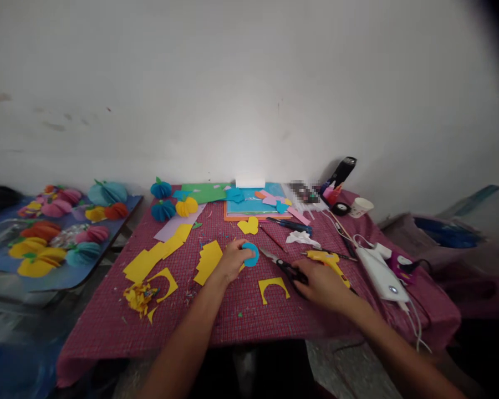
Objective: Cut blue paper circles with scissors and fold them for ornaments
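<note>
My left hand (234, 260) pinches a round blue paper disc (250, 255) above the middle of the table. In my right hand (318, 281) is a pair of scissors (289, 270) with black handles, its blades pointing left toward the disc but apart from it. Just below the scissors lies a yellow paper offcut (273, 285) with a curved cut-out. A stack of yellow paper (208, 262) rests left of my left hand. Beyond the disc are several yellow paper circles (248, 225). A yellow glue gun (328, 259) lies right beside my right hand.
Yellow scraps (140, 298) are heaped at the left on the red checked tablecloth (228, 318). Blue paper pumpkins (163, 210) stand at the back left. A white power bank (382, 274) with cables, a paper cup (361, 206) and a black bottle (344, 170) occupy the right side.
</note>
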The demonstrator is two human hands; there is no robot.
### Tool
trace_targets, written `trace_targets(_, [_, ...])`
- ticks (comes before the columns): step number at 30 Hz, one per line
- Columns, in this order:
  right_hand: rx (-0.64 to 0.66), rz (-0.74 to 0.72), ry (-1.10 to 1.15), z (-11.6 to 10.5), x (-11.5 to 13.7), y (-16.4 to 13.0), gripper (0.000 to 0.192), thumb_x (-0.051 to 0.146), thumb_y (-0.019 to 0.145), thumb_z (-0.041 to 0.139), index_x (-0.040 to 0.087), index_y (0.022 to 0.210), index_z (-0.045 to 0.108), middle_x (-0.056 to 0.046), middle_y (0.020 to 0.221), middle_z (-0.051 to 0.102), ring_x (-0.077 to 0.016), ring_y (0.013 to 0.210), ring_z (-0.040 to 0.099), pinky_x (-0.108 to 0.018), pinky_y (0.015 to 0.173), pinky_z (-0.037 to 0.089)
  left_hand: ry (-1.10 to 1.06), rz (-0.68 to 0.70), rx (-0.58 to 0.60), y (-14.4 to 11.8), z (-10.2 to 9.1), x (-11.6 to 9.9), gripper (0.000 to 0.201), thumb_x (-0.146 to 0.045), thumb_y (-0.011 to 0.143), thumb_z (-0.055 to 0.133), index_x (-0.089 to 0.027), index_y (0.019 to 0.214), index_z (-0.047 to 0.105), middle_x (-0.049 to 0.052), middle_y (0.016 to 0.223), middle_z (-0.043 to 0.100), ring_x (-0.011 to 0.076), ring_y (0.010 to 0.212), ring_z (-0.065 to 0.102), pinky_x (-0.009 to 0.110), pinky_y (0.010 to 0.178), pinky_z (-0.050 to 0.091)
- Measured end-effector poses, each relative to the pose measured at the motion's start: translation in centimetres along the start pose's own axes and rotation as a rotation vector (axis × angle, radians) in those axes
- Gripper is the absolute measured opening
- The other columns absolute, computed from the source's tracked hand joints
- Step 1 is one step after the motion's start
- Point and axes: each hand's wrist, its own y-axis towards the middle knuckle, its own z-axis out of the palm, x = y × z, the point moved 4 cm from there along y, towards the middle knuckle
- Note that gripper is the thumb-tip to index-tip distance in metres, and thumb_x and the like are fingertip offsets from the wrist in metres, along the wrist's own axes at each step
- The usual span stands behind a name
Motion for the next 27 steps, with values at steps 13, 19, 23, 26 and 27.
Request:
trace_targets(13, [-0.137,0.044,0.009,-1.0,4.4,1.7,0.024,0.033,0.086,0.058,0.020,0.101,0.071,-0.013,0.093,0.072,-0.0298,0.086,0.066,-0.037,0.073,0.045,-0.475,0.090,-0.288,-2.3,-1.6,-3.0,0.028,-0.026,0.062,0.078,-0.018,0.076,0.055,-0.004,0.070,0.059,0.0097,0.063,0.056,0.025,0.063,0.046])
trace_targets(19, [-0.278,-0.131,1.119,0.2,10.2,10.3,0.035,0.035,0.077,0.069,0.020,0.108,0.063,-0.004,0.093,0.069,-0.0185,0.076,0.063,-0.028,0.064,0.049,-0.402,0.142,-0.257,-1.1,-2.7,-4.3,0.027,-0.029,0.062,0.078,-0.017,0.078,0.060,-0.001,0.077,0.064,0.0120,0.070,0.060,0.025,0.067,0.046])
trace_targets(23, [-0.233,-0.036,1.383,2.7,11.9,14.9,0.019,0.036,0.075,0.069,0.018,0.074,0.062,0.004,0.059,0.058,-0.0105,0.047,0.048,-0.021,0.044,0.036,-0.414,0.200,-0.278,0.2,-4.7,-4.4,0.023,-0.025,0.063,0.078,-0.017,0.074,0.060,-0.002,0.075,0.064,0.0107,0.068,0.059,0.024,0.068,0.046])
trace_targets(26, [-0.195,-0.001,1.431,4.4,11.9,16.0,0.021,0.039,0.078,0.066,0.018,0.073,0.063,0.005,0.051,0.053,-0.0095,0.040,0.043,-0.021,0.040,0.032,-0.391,0.175,-0.302,0.9,-6.1,-3.9,0.022,-0.026,0.064,0.078,-0.016,0.075,0.061,-0.002,0.075,0.064,0.0106,0.066,0.058,0.024,0.065,0.045])
trace_targets(27, [-0.184,0.012,1.448,4.9,11.8,16.1,0.022,0.040,0.078,0.066,0.018,0.074,0.064,0.005,0.051,0.054,-0.0095,0.039,0.042,-0.022,0.040,0.032,-0.368,0.160,-0.307,1.0,-6.5,-3.7,0.021,-0.026,0.064,0.078,-0.016,0.075,0.062,-0.001,0.075,0.064,0.0108,0.066,0.059,0.024,0.064,0.045])
